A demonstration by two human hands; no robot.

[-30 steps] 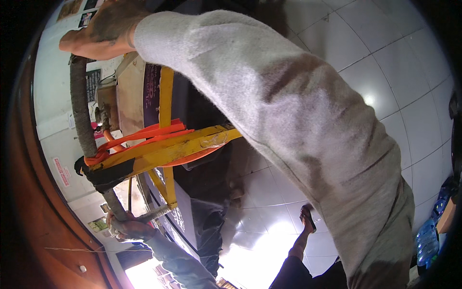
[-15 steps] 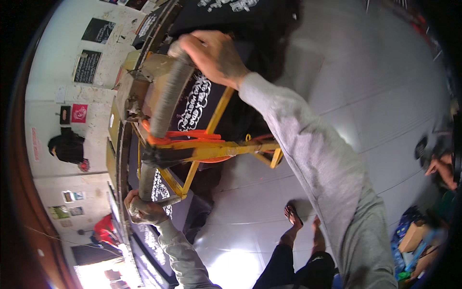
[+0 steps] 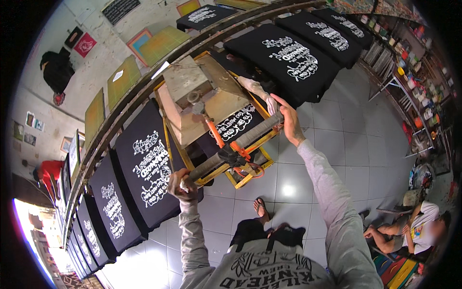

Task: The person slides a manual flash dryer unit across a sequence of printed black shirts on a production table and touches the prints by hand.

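Both hands hold the long handle bar (image 3: 245,136), wrapped in grey material, of a yellow-framed rig. My left hand (image 3: 183,186) is closed round its left end, with something white showing at the fingers. My right hand (image 3: 290,120) rests loosely around the right end, its index finger stretched toward a pale wrapped arm (image 3: 255,89). Ahead of the bar, a boxy tan metal hood (image 3: 185,82) sits over a black shirt with white print (image 3: 233,124). Orange tubing (image 3: 214,132) and dark wrapping join the bar's middle; the frame's lower yellow part (image 3: 248,179) hangs below.
Black printed shirts lie along a long rack, both left (image 3: 144,166) and right (image 3: 284,62) of the rig. Yellowish screens (image 3: 163,48) stand behind the rail. A shelf of containers (image 3: 414,89) is far right; another person (image 3: 414,229) sits lower right on the tiled floor.
My view has turned, so rack and bar appear slanted differently. The hood, now fully visible, is over a shirt. My right hand's grip looks looser, with the index finger stretched out.
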